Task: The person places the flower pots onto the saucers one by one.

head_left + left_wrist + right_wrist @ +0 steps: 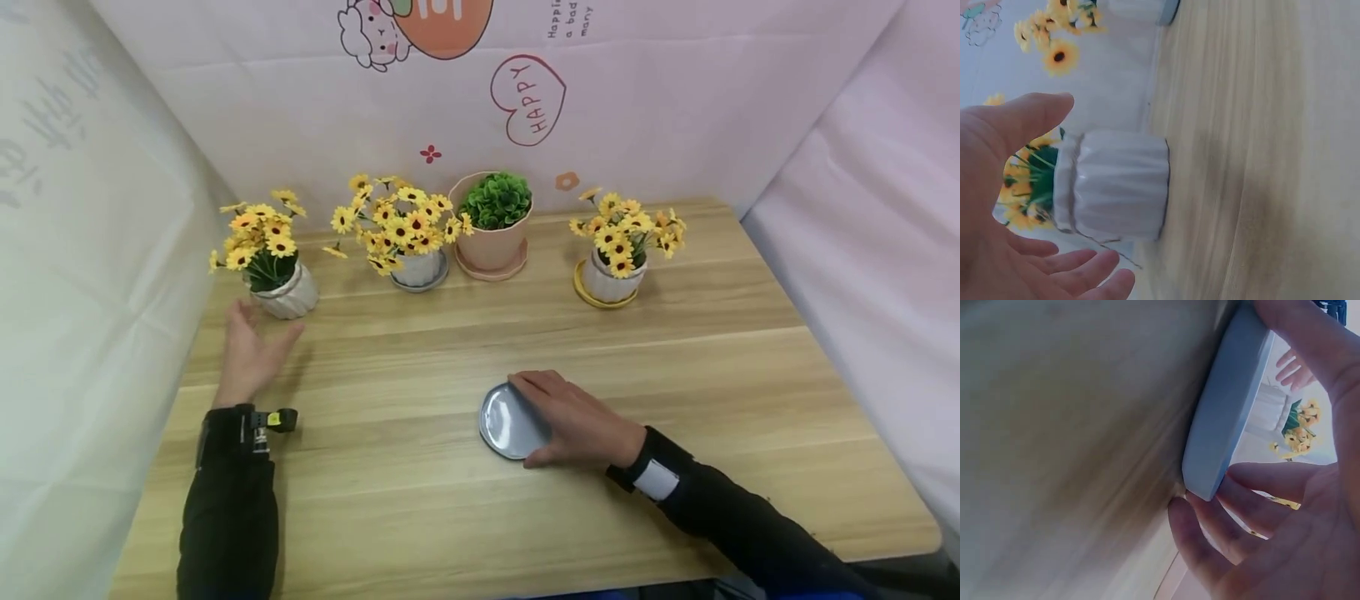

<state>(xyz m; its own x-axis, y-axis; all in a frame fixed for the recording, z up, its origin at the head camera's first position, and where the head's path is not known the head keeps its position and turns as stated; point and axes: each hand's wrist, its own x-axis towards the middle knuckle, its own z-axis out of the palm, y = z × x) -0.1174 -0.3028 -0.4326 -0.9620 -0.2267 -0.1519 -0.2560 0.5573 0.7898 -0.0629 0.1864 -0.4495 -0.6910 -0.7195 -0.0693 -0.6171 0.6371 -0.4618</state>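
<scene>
On the left of the table, a white fluted pot (291, 293) holds yellow daisy-like flowers (262, 237). My left hand (251, 352) is in front of that pot, thumb and fingers spread wide. In the left wrist view the white pot (1119, 184) stands beyond the gap between thumb and fingers, with a thin string hanging from its neck. Near the table's middle lies a round blue-grey saucer (510, 421). My right hand (581, 421) grips its right side, thumb at the near edge and fingers at the far edge. The right wrist view shows the saucer's side (1222, 412) close over the wood.
Along the back stand a flower pot on a grey saucer (420, 275), a pink pot (491, 246) with a green plant, and a flower pot on a yellow saucer (600, 296). Printed cloth (637, 108) hangs behind the wooden table (390, 500) and at both sides.
</scene>
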